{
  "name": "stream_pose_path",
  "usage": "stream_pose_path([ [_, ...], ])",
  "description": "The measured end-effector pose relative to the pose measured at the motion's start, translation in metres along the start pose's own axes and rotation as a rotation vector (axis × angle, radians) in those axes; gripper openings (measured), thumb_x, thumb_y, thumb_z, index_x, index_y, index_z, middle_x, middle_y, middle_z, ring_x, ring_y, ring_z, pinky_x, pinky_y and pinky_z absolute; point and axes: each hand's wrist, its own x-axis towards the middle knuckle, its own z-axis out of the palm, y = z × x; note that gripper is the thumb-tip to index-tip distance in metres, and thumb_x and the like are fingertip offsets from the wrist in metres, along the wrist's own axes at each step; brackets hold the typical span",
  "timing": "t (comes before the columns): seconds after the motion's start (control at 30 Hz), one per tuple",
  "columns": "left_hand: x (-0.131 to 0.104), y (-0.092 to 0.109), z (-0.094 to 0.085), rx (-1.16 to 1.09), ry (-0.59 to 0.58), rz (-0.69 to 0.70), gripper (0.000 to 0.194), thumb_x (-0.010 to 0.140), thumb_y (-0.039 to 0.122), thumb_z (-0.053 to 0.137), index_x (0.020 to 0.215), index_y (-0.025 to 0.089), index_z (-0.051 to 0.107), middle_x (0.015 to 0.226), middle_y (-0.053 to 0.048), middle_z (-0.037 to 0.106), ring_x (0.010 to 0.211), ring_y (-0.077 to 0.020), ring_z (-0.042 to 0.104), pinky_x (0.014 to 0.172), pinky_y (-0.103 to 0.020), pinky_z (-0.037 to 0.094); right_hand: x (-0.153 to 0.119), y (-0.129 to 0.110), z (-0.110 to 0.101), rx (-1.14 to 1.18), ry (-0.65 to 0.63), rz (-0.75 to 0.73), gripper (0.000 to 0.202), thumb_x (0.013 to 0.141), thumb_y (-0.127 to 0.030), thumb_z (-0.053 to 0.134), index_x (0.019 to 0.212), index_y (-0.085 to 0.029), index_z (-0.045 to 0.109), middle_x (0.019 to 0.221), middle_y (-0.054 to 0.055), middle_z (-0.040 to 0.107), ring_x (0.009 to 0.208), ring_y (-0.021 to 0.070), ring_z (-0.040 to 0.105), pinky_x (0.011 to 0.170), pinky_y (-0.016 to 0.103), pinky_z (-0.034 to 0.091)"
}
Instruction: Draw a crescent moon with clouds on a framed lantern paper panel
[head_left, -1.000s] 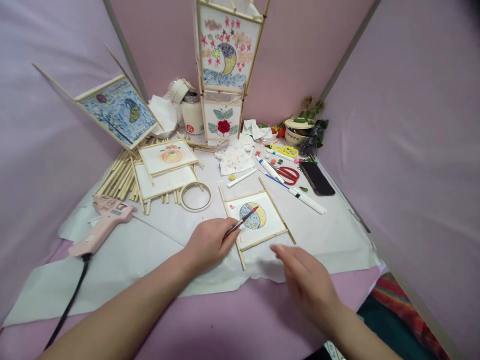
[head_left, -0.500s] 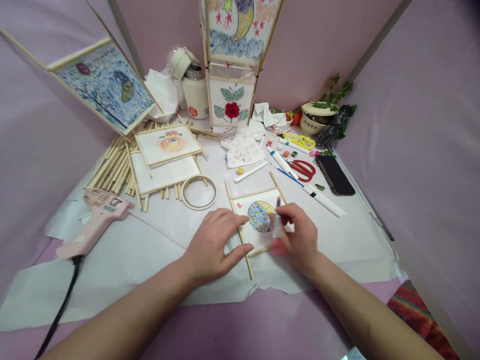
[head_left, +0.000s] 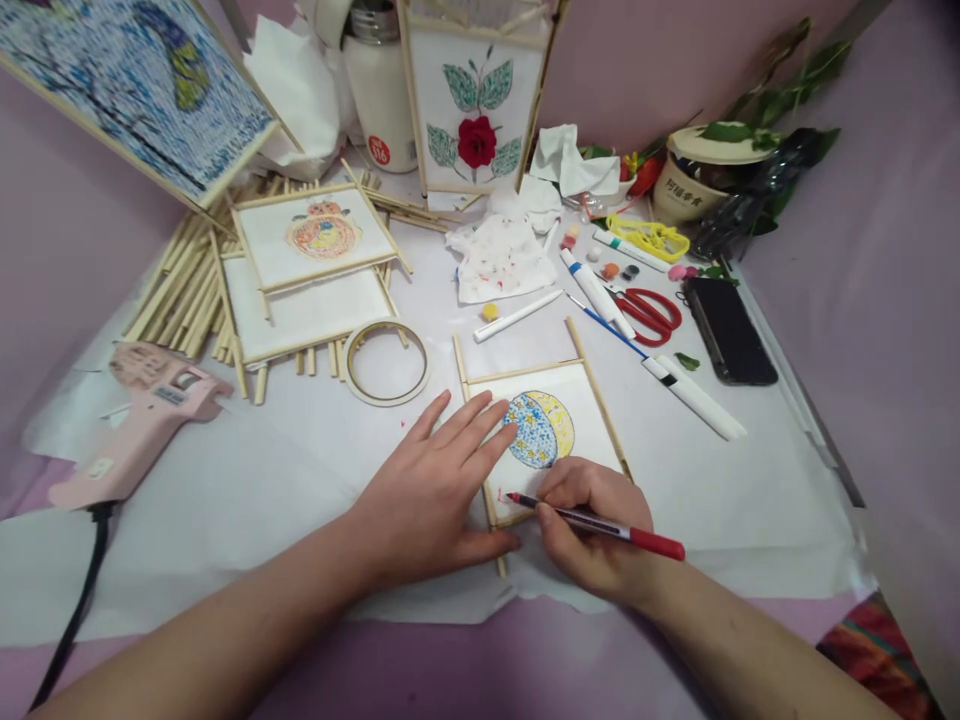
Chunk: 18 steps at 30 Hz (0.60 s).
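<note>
A small white panel in a wooden stick frame (head_left: 604,420) lies flat before me. On it is a drawing of a round moon (head_left: 534,430), blue with yellow stars on one side and a yellow crescent on the other. My left hand (head_left: 442,490) rests open across the frame's left side, fingers spread and tips over the moon's edge. In my right hand (head_left: 592,530) is a red marker pen (head_left: 600,523), uncapped, its tip at a small red mark (head_left: 501,494) in the panel's lower left corner.
A tape roll (head_left: 387,361) and a pink glue gun (head_left: 142,425) lie left, near wooden sticks (head_left: 180,285) and a framed orange drawing (head_left: 322,237). Red scissors (head_left: 652,315), white markers (head_left: 694,397) and a phone (head_left: 731,330) lie right. Behind stands a rose panel (head_left: 476,120).
My right hand has lowered the pen from upright to slanting, tip now at the lower left corner. My left hand has spread flatter over the frame. The camera view has moved closer.
</note>
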Motion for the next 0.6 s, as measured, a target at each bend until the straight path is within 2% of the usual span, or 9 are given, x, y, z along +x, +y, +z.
stream_pose_path([
  [0.3,0.0006,-0.0012,0.0014,0.010,-0.023,0.000,0.084,0.080,0.059,0.060,0.145,0.012,0.035,0.154,-0.017,0.028,0.143,-0.0348,0.022,0.117,-0.057,0.010,0.0024,-0.0010,0.0008,-0.063,-0.035,-0.060,0.014,0.082,-0.008,0.053,0.081,-0.022,0.050,0.067,0.000,0.061,0.060,0.0125,0.059,0.054,0.025,0.047],
  [0.6,0.0007,0.0005,0.0018,0.011,0.006,-0.002,0.080,0.081,0.056,0.060,0.143,0.011,0.038,0.152,-0.019,0.032,0.142,-0.0360,0.025,0.116,-0.058,0.011,-0.0002,0.0004,0.0029,-0.099,-0.026,-0.121,0.016,0.081,-0.007,0.054,0.084,-0.022,0.051,0.071,0.001,0.063,0.062,0.0141,0.060,0.056,0.027,0.049],
])
